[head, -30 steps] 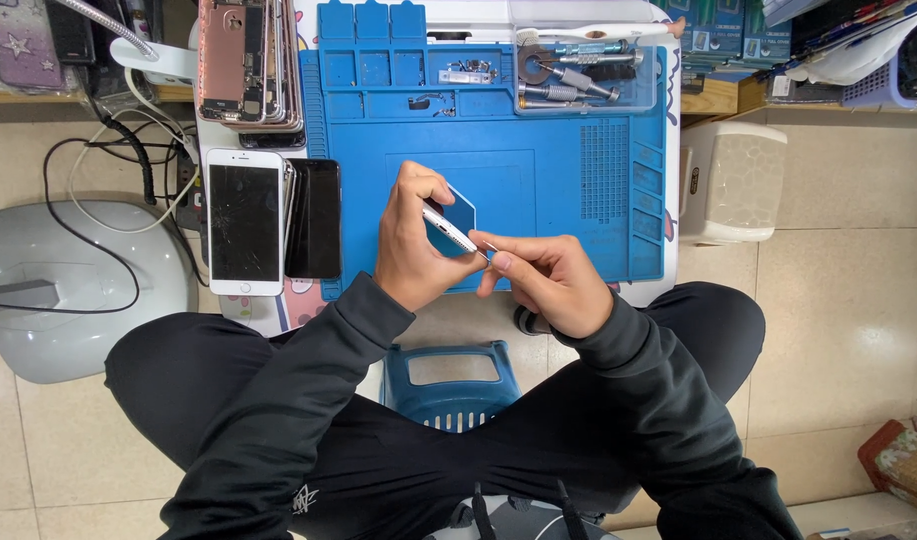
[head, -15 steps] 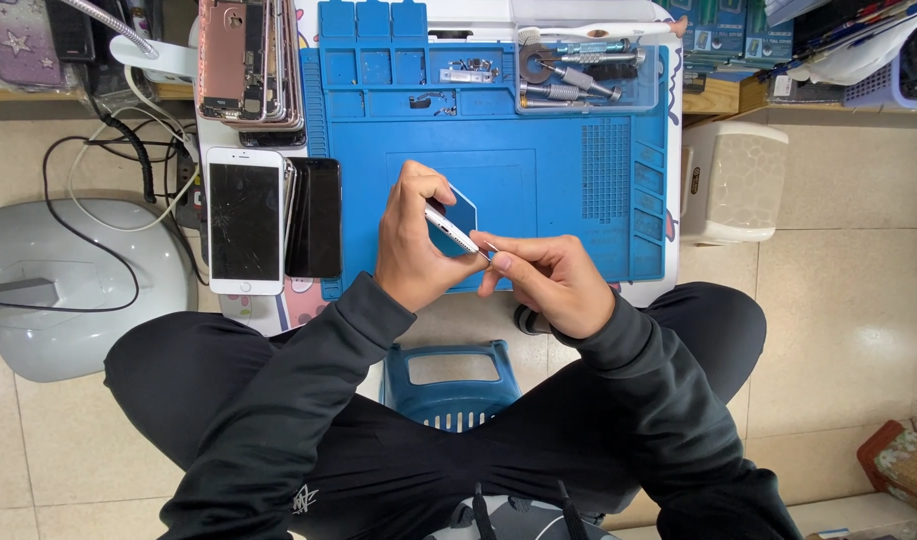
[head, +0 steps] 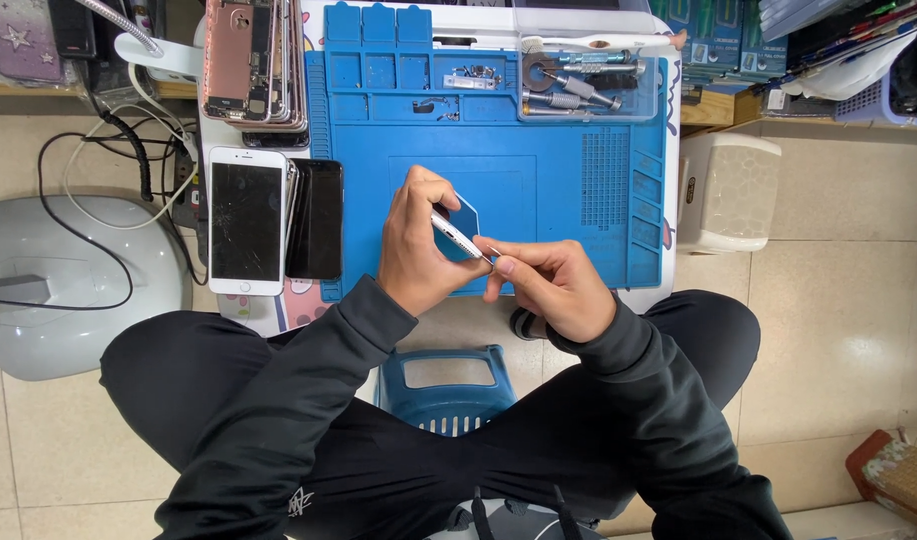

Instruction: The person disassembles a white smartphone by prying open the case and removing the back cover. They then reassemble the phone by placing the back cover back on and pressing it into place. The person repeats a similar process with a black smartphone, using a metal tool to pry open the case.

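Bright, even overhead light, soft short shadows beneath the hands on the blue work mat (head: pixel 579 210), faint sheen on the floor tiles (head: pixel 839 330), sharp centre, mild wide-angle bending at edges, no motion blur

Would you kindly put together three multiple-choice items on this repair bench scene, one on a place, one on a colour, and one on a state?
1. Where does the white-fronted phone lie?
A. left of the work mat
B. on the mat's middle
C. on the floor tiles

2. What colour is the work mat?
A. green
B. blue
C. grey

3. How is the phone in the left hand held?
A. flat, screen down on the mat
B. tilted up on edge above the mat
C. lying inside the clear tray

Answers:
1 A: it lies beside a dark phone, just off the mat's left edge.
2 B: the mat and its compartments are blue throughout.
3 B: the left hand grips it on edge, while the right hand brings a thin tool to its lower end.
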